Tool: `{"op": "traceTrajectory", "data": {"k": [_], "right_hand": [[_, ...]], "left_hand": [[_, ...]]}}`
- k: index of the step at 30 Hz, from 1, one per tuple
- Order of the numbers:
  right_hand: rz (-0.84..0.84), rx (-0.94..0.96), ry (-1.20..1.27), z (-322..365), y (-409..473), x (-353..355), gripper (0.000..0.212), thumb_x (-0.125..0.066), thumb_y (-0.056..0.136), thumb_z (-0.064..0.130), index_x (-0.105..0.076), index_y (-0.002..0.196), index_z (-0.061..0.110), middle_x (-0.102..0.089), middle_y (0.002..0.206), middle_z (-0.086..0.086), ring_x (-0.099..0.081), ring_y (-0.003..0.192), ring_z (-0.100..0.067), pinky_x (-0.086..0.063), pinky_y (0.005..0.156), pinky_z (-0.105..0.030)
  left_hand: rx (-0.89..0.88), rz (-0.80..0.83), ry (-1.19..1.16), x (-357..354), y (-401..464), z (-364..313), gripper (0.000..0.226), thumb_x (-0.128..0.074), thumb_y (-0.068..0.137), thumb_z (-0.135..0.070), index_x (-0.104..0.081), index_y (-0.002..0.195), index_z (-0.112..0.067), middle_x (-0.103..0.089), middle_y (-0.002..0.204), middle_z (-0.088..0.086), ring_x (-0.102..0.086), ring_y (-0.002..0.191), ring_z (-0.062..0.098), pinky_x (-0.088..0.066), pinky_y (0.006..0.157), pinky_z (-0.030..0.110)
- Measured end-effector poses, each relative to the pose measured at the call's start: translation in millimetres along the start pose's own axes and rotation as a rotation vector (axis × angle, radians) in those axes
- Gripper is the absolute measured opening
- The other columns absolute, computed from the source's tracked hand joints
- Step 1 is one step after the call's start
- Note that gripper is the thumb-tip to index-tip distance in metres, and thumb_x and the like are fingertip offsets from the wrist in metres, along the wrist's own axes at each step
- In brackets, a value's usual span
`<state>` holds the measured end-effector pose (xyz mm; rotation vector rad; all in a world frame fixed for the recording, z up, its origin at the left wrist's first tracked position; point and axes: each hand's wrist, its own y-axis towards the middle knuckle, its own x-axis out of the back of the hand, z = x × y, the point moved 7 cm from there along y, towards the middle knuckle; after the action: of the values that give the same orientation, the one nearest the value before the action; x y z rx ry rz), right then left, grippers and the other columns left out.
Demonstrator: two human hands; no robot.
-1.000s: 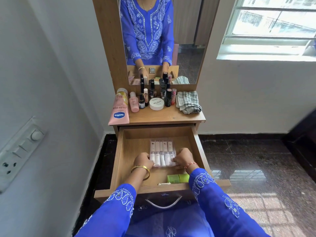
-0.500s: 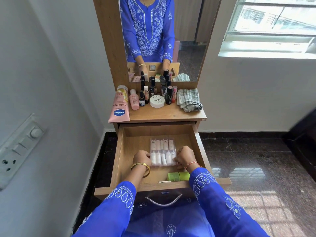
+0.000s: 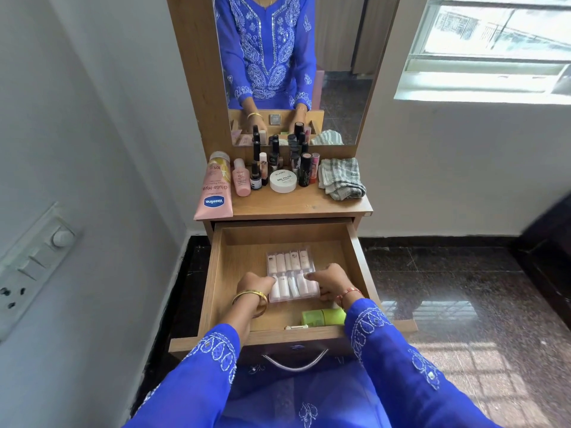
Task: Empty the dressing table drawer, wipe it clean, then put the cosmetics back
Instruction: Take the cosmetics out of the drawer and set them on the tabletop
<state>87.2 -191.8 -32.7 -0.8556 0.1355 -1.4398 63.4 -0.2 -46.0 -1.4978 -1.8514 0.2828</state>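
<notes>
The wooden drawer [image 3: 216,273] is pulled out. Inside it lies a clear plastic box [image 3: 289,264] of small white tubes. My left hand [image 3: 255,284] grips the box's near left side and my right hand [image 3: 329,281] grips its near right side, fingers curled over the edges. A green tube [image 3: 323,316] and a small pale item [image 3: 295,327] lie at the drawer's front. On the tabletop [image 3: 302,203] stand a pink Vaseline tube [image 3: 214,193], a pink bottle [image 3: 241,182], several dark bottles, a white nail polish remover jar [image 3: 282,180] and a folded striped cloth [image 3: 341,179].
A mirror [image 3: 293,66] rises behind the tabletop. A wall with a switch panel [image 3: 34,264] is close on the left. Dark polished floor [image 3: 463,288] spreads to the right under a window [image 3: 494,47]. A metal handle [image 3: 295,362] hangs on the drawer front.
Both hands have shifted slightly on the clear box, with fingers now further over its near edge. The box stays in the drawer.
</notes>
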Motion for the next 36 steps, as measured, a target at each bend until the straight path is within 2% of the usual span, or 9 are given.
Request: {"op": "traceTrajectory", "data": {"k": [3, 6, 8, 12, 16, 19, 23, 28, 36], "right_hand": [[0.068, -0.054, 0.301, -2.3, -2.6, -3.2, 0.021, -0.062, 0.086, 0.006, -0.052, 0.103, -0.002, -0.057, 0.093, -0.017, -0.058, 0.076, -0.026, -0.053, 0.065, -0.037], [0.171, -0.080, 0.456, 0.8, -10.7, -12.1, 0.024, -0.056, 0.089, 0.003, -0.053, 0.111, -0.008, -0.058, 0.099, -0.022, -0.060, 0.072, -0.026, -0.054, 0.063, -0.034], [0.192, -0.056, 0.453, 3.6, -13.4, -14.1, 0.029, -0.056, 0.090, 0.003, -0.052, 0.115, -0.012, -0.057, 0.093, -0.020, -0.059, 0.070, -0.024, -0.054, 0.061, -0.033], [0.188, -0.025, 0.425, 6.2, -16.0, -8.8, 0.027, -0.057, 0.089, 0.004, -0.052, 0.113, -0.007, -0.060, 0.102, -0.022, -0.062, 0.076, -0.026, -0.055, 0.070, -0.039], [0.225, 0.014, 0.464, 9.8, -24.1, -3.3, 0.004, -0.058, 0.090, 0.007, -0.055, 0.090, 0.004, -0.062, 0.088, -0.014, -0.062, 0.070, -0.023, -0.056, 0.057, -0.030], [0.252, 0.053, 0.506, 13.7, -31.6, 4.1, 0.004, -0.059, 0.088, 0.008, -0.056, 0.088, 0.005, -0.061, 0.092, -0.014, -0.061, 0.071, -0.023, -0.057, 0.054, -0.027], [0.318, 0.111, 0.542, 26.1, -46.3, 15.4, 0.009, -0.061, 0.086, 0.008, -0.056, 0.093, 0.005, -0.066, 0.087, -0.013, -0.065, 0.065, -0.021, -0.056, 0.052, -0.026], [0.323, 0.210, 0.614, 58.5, -55.5, 26.2, 0.006, -0.061, 0.086, 0.007, -0.057, 0.090, 0.006, -0.067, 0.077, -0.009, -0.066, 0.053, -0.014, -0.056, 0.049, -0.023], [0.184, 0.230, 0.580, 98.9, -32.7, 20.9, 0.011, -0.061, 0.087, 0.007, -0.057, 0.095, 0.000, -0.065, 0.083, -0.014, -0.065, 0.054, -0.016, -0.054, 0.046, -0.021]], "left_hand": [[0.063, 0.072, -0.150, -5.1, -2.6, 0.4, 0.039, -0.062, 0.082, -0.020, -0.057, 0.108, 0.008, -0.065, 0.106, 0.024, -0.067, 0.088, 0.035, -0.056, 0.081, 0.045], [0.090, 0.125, -0.310, -10.4, -11.7, -4.2, 0.026, -0.055, 0.090, -0.015, -0.052, 0.105, 0.006, -0.062, 0.086, 0.020, -0.064, 0.043, 0.019, -0.053, 0.042, 0.028], [0.088, 0.142, -0.341, -11.6, -14.8, -6.1, 0.015, -0.052, 0.093, -0.014, -0.051, 0.098, 0.000, -0.057, 0.072, 0.013, -0.055, 0.030, 0.011, -0.048, 0.034, 0.023], [0.103, 0.204, -0.356, -12.1, -22.9, -7.9, 0.010, -0.050, 0.093, -0.011, -0.049, 0.098, -0.002, -0.055, 0.070, 0.012, -0.059, 0.046, 0.019, -0.047, 0.035, 0.023], [0.053, 0.232, -0.390, -7.0, -28.7, -13.9, 0.006, -0.052, 0.091, -0.008, -0.052, 0.092, -0.002, -0.055, 0.083, 0.016, -0.056, 0.063, 0.023, -0.052, 0.042, 0.025], [-0.053, 0.216, -0.396, 4.5, -35.0, -20.7, 0.010, -0.059, 0.086, -0.007, -0.055, 0.078, -0.004, -0.055, 0.082, 0.015, -0.052, 0.061, 0.021, -0.047, 0.049, 0.028], [-0.138, 0.269, -0.432, 18.6, -54.0, -34.9, 0.010, -0.061, 0.085, -0.011, -0.061, 0.091, -0.002, -0.064, 0.074, 0.009, -0.060, 0.055, 0.013, -0.051, 0.048, 0.021], [-0.229, 0.256, -0.487, 37.0, -61.9, -66.9, 0.012, -0.060, 0.086, -0.013, -0.062, 0.096, -0.005, -0.066, 0.084, 0.009, -0.061, 0.072, 0.017, -0.053, 0.058, 0.027], [-0.259, 0.137, -0.546, 48.8, -39.3, -101.6, 0.018, -0.056, 0.089, -0.012, -0.061, 0.099, 0.002, -0.063, 0.077, 0.008, -0.060, 0.066, 0.018, -0.054, 0.046, 0.021]]}}
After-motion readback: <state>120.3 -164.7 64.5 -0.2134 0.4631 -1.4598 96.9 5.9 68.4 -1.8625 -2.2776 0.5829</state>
